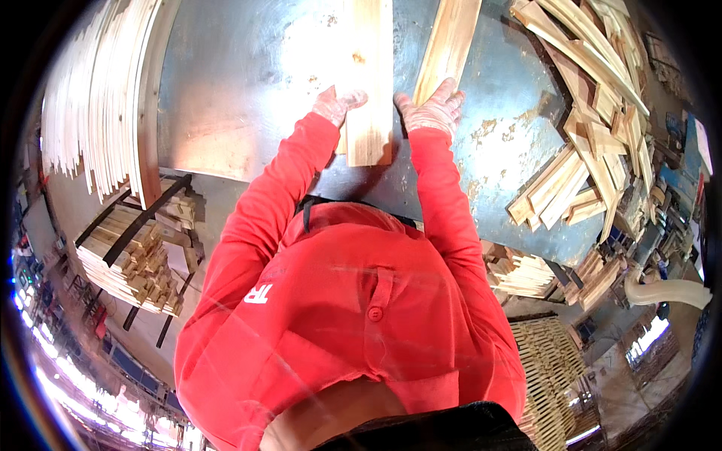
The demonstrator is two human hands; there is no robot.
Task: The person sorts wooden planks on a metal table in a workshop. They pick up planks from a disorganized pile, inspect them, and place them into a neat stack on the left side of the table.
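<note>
A pale wooden board (370, 128) lies lengthwise on the metal tabletop, its near end close to my body. My left hand (340, 104) is at its left edge, fingers stretched out and touching the wood. A sliver of another piece shows under that edge. To the right, a second board (451, 45) slants away toward the far side. My right hand (435, 110) lies over its near end with the fingers spread and the thumb out toward the first board. Both hands look whitish, as if dusty or thinly gloved. The boards' far ends are out of view.
Long thin strips (98, 98) stand in a row at the left, beside the metal tabletop (218, 90). Offcuts (594, 135) lie in a loose heap at the right. Below left, stacked wood (131, 255) rests on a dark rack. Slatted wood (545, 376) and a pale hose (665, 293) are lower right.
</note>
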